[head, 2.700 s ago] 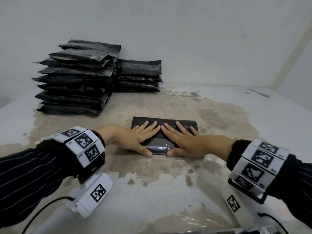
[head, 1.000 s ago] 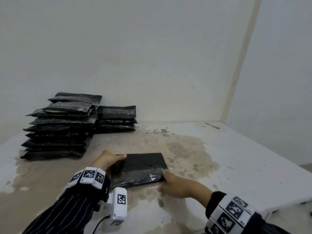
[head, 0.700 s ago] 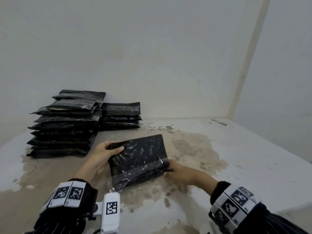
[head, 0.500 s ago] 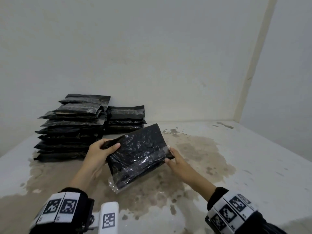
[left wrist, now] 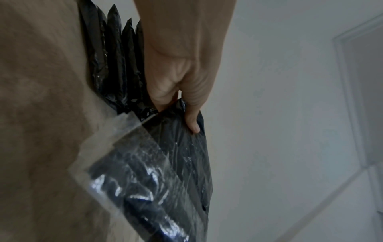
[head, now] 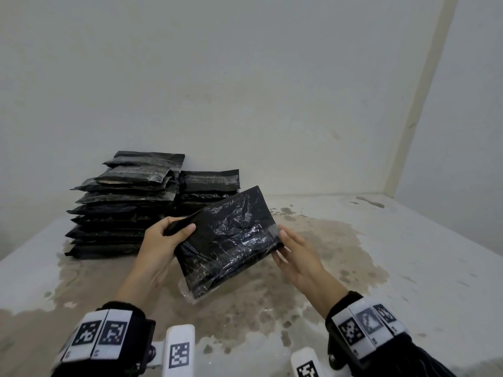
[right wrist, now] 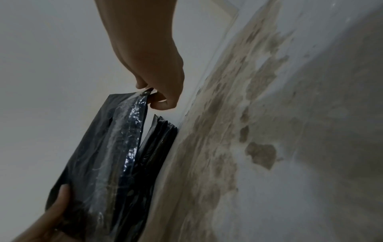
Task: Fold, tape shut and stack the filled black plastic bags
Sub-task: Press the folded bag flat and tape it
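While both hands are raised over the stained table (head: 408, 268), I see the left hand (head: 160, 246) curled round the upper left corner of the folded black bag (head: 228, 240), thumb on its top face and fingers underneath. My right hand (head: 295, 257) pinches the bag's right edge, thumb on the clear tape (head: 245, 244) that bands it and fingers tucked beneath; the right wrist view confirms that pinch (right wrist: 159, 91).

Beyond the bag, against the wall (head: 245, 91), stand 2 stacks of finished bags: the taller stack (head: 119, 210) to the far left of the bag and the shorter stack (head: 209, 183) directly behind it, partly hidden by the bag's far corner.

Held clear of the table, the bag tilts with its far corner highest and its near corner lowest, stretched between the 2 hands. A loose flap of tape juts past its near left edge (left wrist: 116, 135).
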